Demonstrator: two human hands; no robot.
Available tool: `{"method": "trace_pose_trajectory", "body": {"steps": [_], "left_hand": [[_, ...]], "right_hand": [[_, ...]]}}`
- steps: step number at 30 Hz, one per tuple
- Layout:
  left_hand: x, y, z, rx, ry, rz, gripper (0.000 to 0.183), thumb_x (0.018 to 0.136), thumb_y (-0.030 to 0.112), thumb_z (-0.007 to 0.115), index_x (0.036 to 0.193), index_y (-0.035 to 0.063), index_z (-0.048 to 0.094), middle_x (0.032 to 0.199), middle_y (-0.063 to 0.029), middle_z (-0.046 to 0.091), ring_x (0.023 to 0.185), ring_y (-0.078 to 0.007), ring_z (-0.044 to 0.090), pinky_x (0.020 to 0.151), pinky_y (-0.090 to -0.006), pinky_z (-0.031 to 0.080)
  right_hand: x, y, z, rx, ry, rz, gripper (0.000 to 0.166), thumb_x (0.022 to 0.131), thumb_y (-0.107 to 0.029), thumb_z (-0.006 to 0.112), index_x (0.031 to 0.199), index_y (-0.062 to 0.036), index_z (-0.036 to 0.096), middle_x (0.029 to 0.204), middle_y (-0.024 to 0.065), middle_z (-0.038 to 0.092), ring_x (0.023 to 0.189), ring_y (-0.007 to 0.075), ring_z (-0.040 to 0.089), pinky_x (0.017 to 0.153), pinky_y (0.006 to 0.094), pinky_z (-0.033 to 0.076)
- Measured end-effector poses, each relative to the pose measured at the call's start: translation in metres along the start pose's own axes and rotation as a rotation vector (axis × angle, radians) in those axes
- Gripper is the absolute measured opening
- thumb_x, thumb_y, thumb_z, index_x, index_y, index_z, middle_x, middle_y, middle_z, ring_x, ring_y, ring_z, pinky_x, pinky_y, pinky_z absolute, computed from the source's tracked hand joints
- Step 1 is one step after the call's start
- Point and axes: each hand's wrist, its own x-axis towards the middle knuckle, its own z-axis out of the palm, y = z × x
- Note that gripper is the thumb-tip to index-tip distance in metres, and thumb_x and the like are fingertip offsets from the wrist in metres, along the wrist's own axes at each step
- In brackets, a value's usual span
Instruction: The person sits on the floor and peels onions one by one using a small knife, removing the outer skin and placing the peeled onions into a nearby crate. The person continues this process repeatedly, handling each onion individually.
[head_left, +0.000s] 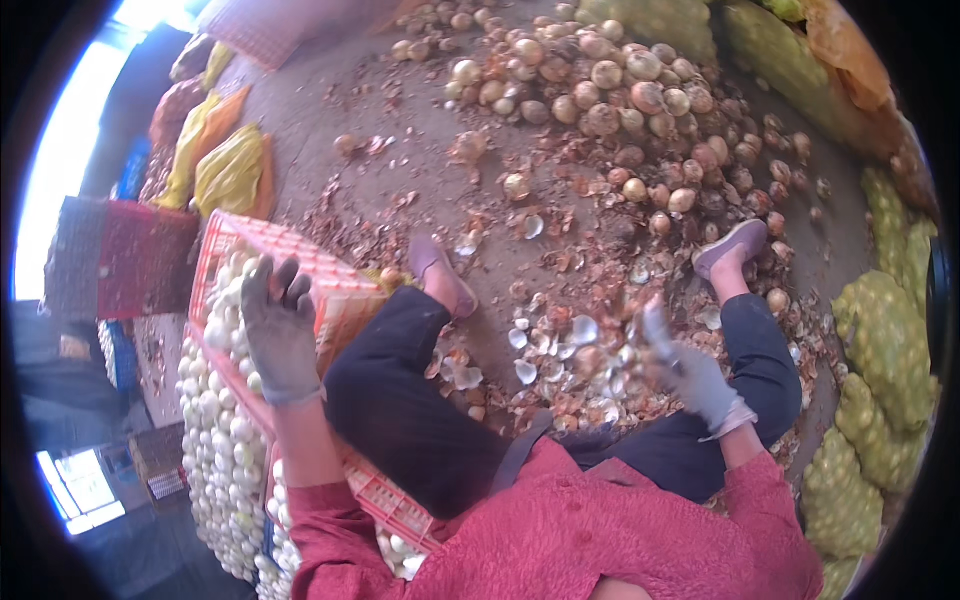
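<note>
My left hand (279, 337), in a grey-white glove, is over a red plastic crate (349, 315) that holds peeled white onions (225, 307). Its fingers are apart and I see nothing held in it. My right hand (701, 382), gloved too, is above my right thigh, pointing toward the floor between my legs. Motion blurs its fingers; a small dark spot shows near them, and whether they grip anything is unclear. Below lie onion skins (555, 349) and pale peeled layers. A large heap of unpeeled onions (600, 90) spreads past my feet.
Yellow-green mesh sacks (885, 345) of onions line the right side. More peeled onions (217, 457) fill containers at the left, below the crate. Yellow bags (232, 172) and a dark red crate (146, 259) stand farther left. Another pinkish crate (251, 34) is at the top.
</note>
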Motion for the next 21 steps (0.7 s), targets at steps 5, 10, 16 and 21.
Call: {"method": "trace_pose_trajectory", "body": {"steps": [5, 10, 16, 21], "left_hand": [[0.103, -0.096, 0.063, 1.174, -0.454, -0.186, 0.056, 0.089, 0.024, 0.065, 0.139, 0.0054, 0.046, 0.121, -0.0167, 0.059, 0.106, -0.026, 0.063, 0.086, -0.0344, 0.052], [0.205, -0.246, 0.071, 1.708, -0.624, 0.096, 0.077, 0.075, 0.025, 0.077, 0.142, 0.009, 0.042, 0.133, -0.0268, 0.05, 0.117, -0.0428, 0.055, 0.097, -0.0451, 0.046], [0.314, -0.374, 0.072, 1.748, -0.409, 0.088, 0.084, 0.074, 0.026, 0.079, 0.145, 0.0118, 0.039, 0.141, -0.0303, 0.041, 0.123, -0.0453, 0.05, 0.101, -0.0442, 0.045], [0.347, -0.402, 0.057, 1.713, -0.219, 0.107, 0.073, 0.075, 0.024, 0.077, 0.14, 0.0101, 0.047, 0.136, -0.0275, 0.046, 0.116, -0.0428, 0.055, 0.096, -0.0443, 0.048]], "right_hand": [[0.028, -0.053, -0.019, 0.829, 0.106, 0.271, 0.018, 0.091, -0.011, 0.064, 0.109, -0.0055, 0.064, 0.084, 0.0069, 0.068, 0.07, 0.0104, 0.063, 0.06, 0.027, 0.049], [0.045, -0.017, 0.009, 0.579, -0.089, 0.483, 0.019, 0.093, -0.003, 0.059, 0.111, -0.0019, 0.063, 0.086, 0.0059, 0.066, 0.068, 0.0112, 0.064, 0.055, 0.0228, 0.051], [0.08, -0.041, -0.008, 0.487, -0.29, 0.353, 0.023, 0.088, -0.021, 0.07, 0.103, -0.0041, 0.066, 0.075, 0.0079, 0.065, 0.062, 0.0245, 0.063, 0.058, 0.0352, 0.049], [0.085, -0.032, -0.013, 0.429, -0.367, 0.397, 0.031, 0.084, -0.014, 0.072, 0.113, -0.0055, 0.066, 0.076, 0.0078, 0.066, 0.066, 0.0161, 0.066, 0.063, 0.0302, 0.051]]}}
